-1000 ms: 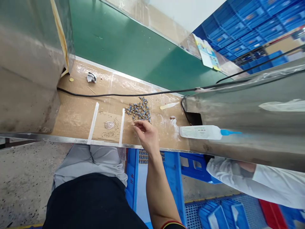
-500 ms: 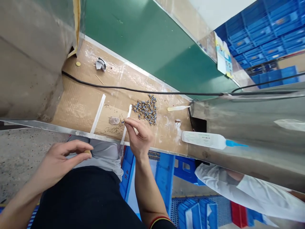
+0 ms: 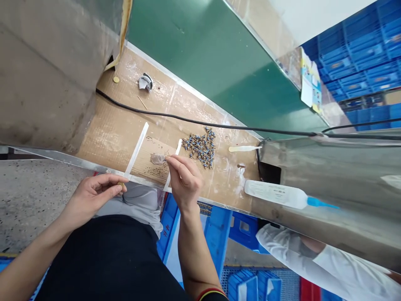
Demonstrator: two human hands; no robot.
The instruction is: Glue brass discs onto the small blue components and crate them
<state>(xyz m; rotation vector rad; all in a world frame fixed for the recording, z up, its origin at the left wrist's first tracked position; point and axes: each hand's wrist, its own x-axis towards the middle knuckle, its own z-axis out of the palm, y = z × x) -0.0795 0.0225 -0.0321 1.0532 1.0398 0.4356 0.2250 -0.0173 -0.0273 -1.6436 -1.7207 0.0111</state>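
Between the thumb and fingers of my left hand (image 3: 94, 193) is a small yellowish disc (image 3: 121, 184), held just off the bench's front edge. My right hand (image 3: 186, 179) is closed in a pinch at the mouth of a small clear plastic cup (image 3: 157, 159); whatever lies in its fingertips is too small and hidden to name. Tiny dark bits (image 3: 158, 171) are scattered on the cardboard around the cup. Just beyond my right hand lies a pile of small blue-and-brass parts (image 3: 200, 147).
A black cable (image 3: 175, 117) crosses the bench. White tape strips (image 3: 137, 148) mark the cardboard. To the right lie a white spatula-like tool (image 3: 244, 149) and a plastic bottle (image 3: 275, 194) with a blue nozzle. Blue crates (image 3: 216, 238) stand below; another person's white sleeve (image 3: 282, 246) shows at right.
My left hand, still pinching the disc, has come up and right towards the bench edge. My right fingertips are closer to the cup. The whole view has shifted slightly.
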